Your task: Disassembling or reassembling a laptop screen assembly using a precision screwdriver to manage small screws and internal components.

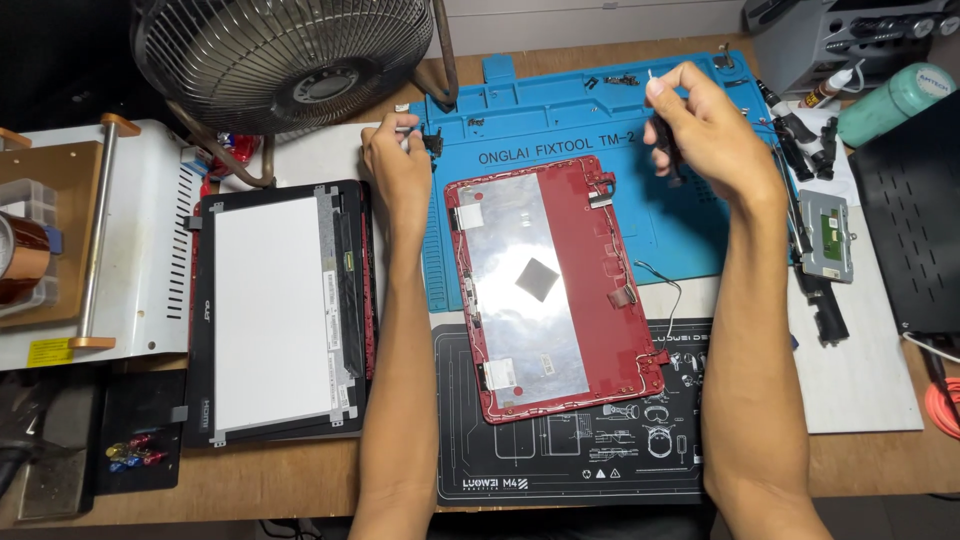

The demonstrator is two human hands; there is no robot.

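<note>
A red laptop lid shell [560, 290] lies inside-up across the blue work mat [690, 200] and a black mat [570, 460], its silver foil lining showing. My left hand [395, 165] rests at the blue mat's left edge, fingers pinched on a small dark metal part. My right hand [700, 120] is raised above the mat's upper right, gripping a thin black tool with a small white tip. A bare screen panel [275, 310], white back up, sits to the left in a black frame.
A metal fan [290, 55] stands at the back left. A white machine [130, 240] with tape rolls fills the far left. Right side: black tools [805, 145], a grey touchpad part [828, 235], a teal bottle [895, 100], a black panel [915, 230], orange cable.
</note>
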